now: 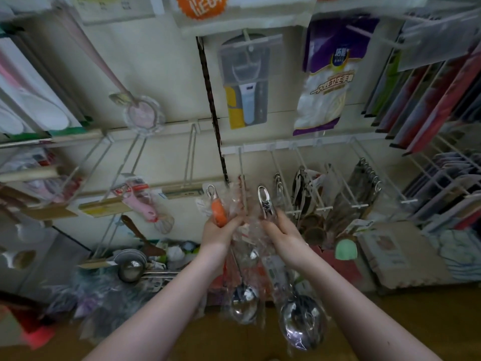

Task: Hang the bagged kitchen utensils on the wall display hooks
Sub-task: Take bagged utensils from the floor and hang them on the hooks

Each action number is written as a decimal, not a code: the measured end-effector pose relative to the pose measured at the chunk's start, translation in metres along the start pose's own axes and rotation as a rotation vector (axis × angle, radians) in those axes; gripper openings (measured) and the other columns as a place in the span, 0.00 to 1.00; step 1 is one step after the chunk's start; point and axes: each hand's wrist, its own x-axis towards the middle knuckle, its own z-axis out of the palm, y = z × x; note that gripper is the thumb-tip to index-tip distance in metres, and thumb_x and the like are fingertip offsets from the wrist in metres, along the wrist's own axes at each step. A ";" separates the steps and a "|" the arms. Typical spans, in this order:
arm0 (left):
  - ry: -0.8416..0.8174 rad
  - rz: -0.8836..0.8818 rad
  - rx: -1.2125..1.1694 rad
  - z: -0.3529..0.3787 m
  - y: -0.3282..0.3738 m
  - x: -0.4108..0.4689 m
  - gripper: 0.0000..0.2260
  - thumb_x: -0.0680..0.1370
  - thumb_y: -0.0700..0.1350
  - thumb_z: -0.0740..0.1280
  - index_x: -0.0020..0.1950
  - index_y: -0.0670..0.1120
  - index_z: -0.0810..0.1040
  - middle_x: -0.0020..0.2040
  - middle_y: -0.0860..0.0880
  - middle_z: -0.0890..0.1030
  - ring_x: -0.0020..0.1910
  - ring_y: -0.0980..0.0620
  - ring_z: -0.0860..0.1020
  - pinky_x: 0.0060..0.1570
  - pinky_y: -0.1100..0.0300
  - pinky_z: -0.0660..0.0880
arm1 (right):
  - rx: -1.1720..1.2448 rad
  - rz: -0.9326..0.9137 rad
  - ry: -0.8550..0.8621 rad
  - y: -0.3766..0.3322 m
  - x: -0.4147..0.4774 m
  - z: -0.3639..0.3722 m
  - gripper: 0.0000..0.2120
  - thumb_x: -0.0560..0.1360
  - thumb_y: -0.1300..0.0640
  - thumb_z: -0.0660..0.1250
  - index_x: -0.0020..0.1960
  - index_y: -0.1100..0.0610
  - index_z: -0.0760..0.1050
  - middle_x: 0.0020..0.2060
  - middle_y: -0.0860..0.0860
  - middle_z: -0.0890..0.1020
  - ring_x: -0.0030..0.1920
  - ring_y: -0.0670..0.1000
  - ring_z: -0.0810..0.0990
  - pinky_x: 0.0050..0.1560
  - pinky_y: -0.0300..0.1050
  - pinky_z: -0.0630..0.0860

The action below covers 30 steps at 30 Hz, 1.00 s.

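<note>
1. Left hand (217, 235): fingers curled tight round the orange handle of a bagged ladle (219, 211). Its steel bowl hangs low, beside the forearm.
2. Right hand (283, 237): fingers and thumb pinch the steel handle of a second bagged ladle (302, 321). Its bowl hangs nearer, to the right of the first.
3. White wire hook (241, 173): juts from the wall rail between the two handle loops, neither loop on it.
4. Hung utensils (302, 188): on hooks just right.
5. Pink peeler (140, 201): hanging on the left.
</note>
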 end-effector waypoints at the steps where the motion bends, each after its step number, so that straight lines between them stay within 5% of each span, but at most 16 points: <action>1: 0.032 0.012 0.013 -0.001 0.001 0.005 0.08 0.75 0.43 0.71 0.50 0.41 0.79 0.48 0.38 0.83 0.49 0.37 0.80 0.52 0.47 0.76 | -0.008 0.024 0.007 0.006 0.004 -0.001 0.20 0.80 0.50 0.56 0.71 0.50 0.63 0.62 0.50 0.75 0.61 0.51 0.74 0.64 0.54 0.70; 3: 0.054 0.050 0.036 -0.004 0.005 0.016 0.06 0.75 0.42 0.70 0.47 0.39 0.78 0.42 0.35 0.81 0.42 0.33 0.77 0.43 0.47 0.76 | -0.042 0.053 0.002 0.014 0.008 -0.004 0.18 0.81 0.54 0.53 0.70 0.49 0.62 0.56 0.51 0.76 0.54 0.51 0.75 0.55 0.47 0.73; 6: 0.018 0.076 0.118 -0.009 0.004 0.031 0.07 0.75 0.41 0.70 0.43 0.38 0.74 0.30 0.46 0.72 0.28 0.51 0.70 0.27 0.63 0.69 | -0.058 0.095 -0.004 0.033 0.012 -0.006 0.18 0.82 0.56 0.51 0.71 0.51 0.62 0.49 0.50 0.75 0.46 0.50 0.72 0.43 0.43 0.68; 11: -0.066 0.079 0.215 0.000 -0.007 0.044 0.08 0.75 0.40 0.70 0.38 0.47 0.75 0.31 0.57 0.78 0.28 0.64 0.75 0.29 0.72 0.69 | -0.090 0.184 -0.028 0.068 0.030 -0.004 0.20 0.81 0.53 0.50 0.73 0.50 0.61 0.49 0.48 0.77 0.42 0.46 0.73 0.44 0.44 0.68; 14: -0.036 0.046 0.243 0.007 -0.016 0.052 0.09 0.75 0.39 0.70 0.39 0.50 0.73 0.35 0.52 0.77 0.35 0.56 0.76 0.30 0.67 0.70 | -0.105 0.216 -0.035 0.086 0.042 -0.008 0.23 0.81 0.52 0.49 0.76 0.49 0.57 0.58 0.50 0.75 0.52 0.49 0.74 0.54 0.48 0.70; 18: -0.005 0.005 0.293 0.012 -0.025 0.063 0.09 0.75 0.40 0.71 0.40 0.43 0.72 0.37 0.47 0.75 0.34 0.52 0.73 0.33 0.60 0.68 | -0.020 0.254 0.036 0.098 0.049 -0.018 0.18 0.81 0.56 0.50 0.70 0.46 0.59 0.41 0.51 0.74 0.39 0.51 0.71 0.40 0.44 0.67; 22: 0.039 0.013 0.283 0.014 -0.030 0.069 0.08 0.74 0.40 0.70 0.39 0.43 0.73 0.36 0.45 0.75 0.32 0.51 0.72 0.37 0.57 0.70 | 0.006 0.252 0.072 0.110 0.054 -0.025 0.24 0.80 0.52 0.50 0.76 0.53 0.57 0.58 0.50 0.71 0.58 0.50 0.69 0.60 0.47 0.65; 26: 0.080 0.037 0.246 0.012 -0.030 0.070 0.09 0.76 0.41 0.69 0.38 0.44 0.72 0.35 0.45 0.74 0.33 0.50 0.72 0.36 0.57 0.69 | 0.019 0.247 0.092 0.113 0.054 -0.030 0.23 0.82 0.57 0.49 0.76 0.56 0.55 0.69 0.53 0.66 0.70 0.52 0.63 0.66 0.44 0.59; 30: 0.089 0.043 0.207 0.008 -0.028 0.072 0.10 0.78 0.41 0.66 0.37 0.46 0.71 0.35 0.46 0.75 0.29 0.51 0.69 0.31 0.59 0.66 | 0.005 0.233 0.092 0.115 0.058 -0.031 0.23 0.82 0.57 0.49 0.77 0.56 0.54 0.71 0.55 0.66 0.71 0.54 0.64 0.68 0.48 0.60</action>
